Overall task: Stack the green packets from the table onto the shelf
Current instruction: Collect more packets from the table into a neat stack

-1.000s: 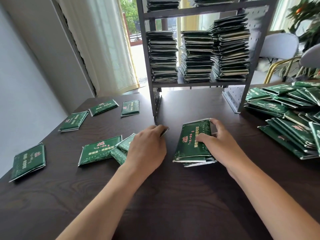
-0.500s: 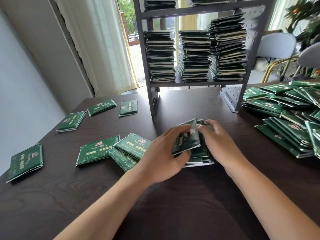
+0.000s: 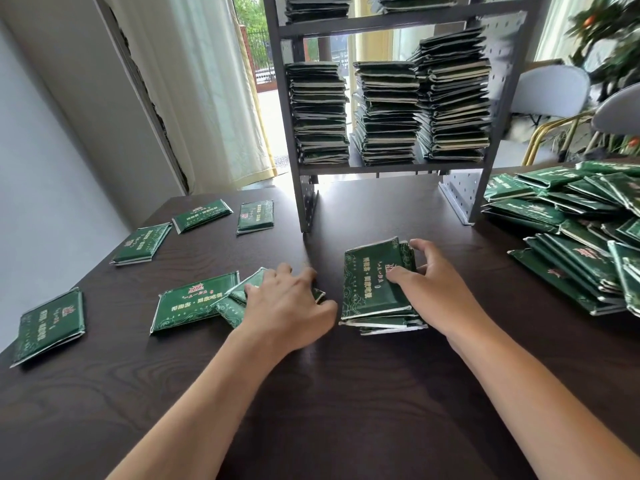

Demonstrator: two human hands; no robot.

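A: Small pile of packets point(image 3: 375, 289) on the table point(image 3: 346, 410), below the shelf point(image 3: 388, 168). Light, glossy, probably slippery.

B: Right hand point(image 3: 426, 285) curls round its far edge. Left hand point(image 3: 287, 303) lies flat on a loose packet point(image 3: 242, 292). Squeeze both long sides.

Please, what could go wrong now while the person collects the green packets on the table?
1. The small pile under the right hand is uneven, with lower packets sticking out; it may slide apart when lifted.
2. The right stack on the shelf looks ragged and tall; adding more might topple it.
3. The left hand rests on overlapping packets; its grip may catch several at once.
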